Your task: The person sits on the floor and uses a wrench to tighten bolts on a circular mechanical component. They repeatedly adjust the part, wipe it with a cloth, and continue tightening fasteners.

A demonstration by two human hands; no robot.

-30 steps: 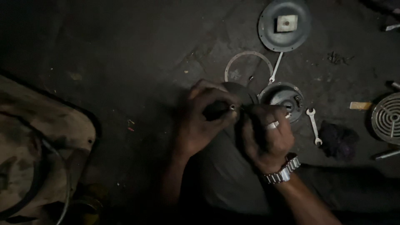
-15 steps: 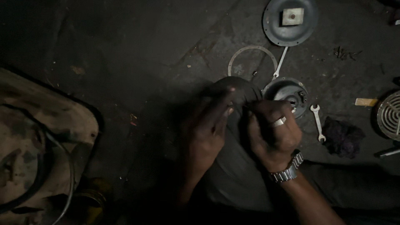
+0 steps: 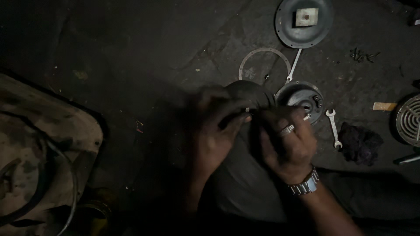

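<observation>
Two hands meet over a dark rounded part (image 3: 251,94) on the floor: the left hand (image 3: 214,131) and right hand (image 3: 286,142) pinch something too small to tell. Nearby lie a round housing (image 3: 302,97), a loose ring gasket (image 3: 264,64), a disc plate (image 3: 304,22) and a spanner (image 3: 334,127), so disassembly looks well along.

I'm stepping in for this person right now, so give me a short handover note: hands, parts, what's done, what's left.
Left hand and right hand meet over the person's lap, fingertips pinching a small part too dark and blurred to identify.
Just beyond them on the floor: a dark round housing, a thin ring gasket, and a round cover plate with a square block.
A small open-end wrench lies right of the housing, a dark rag beside it.
Done: the unit lies apart in pieces.
Left: cannot tell from this view.
</observation>
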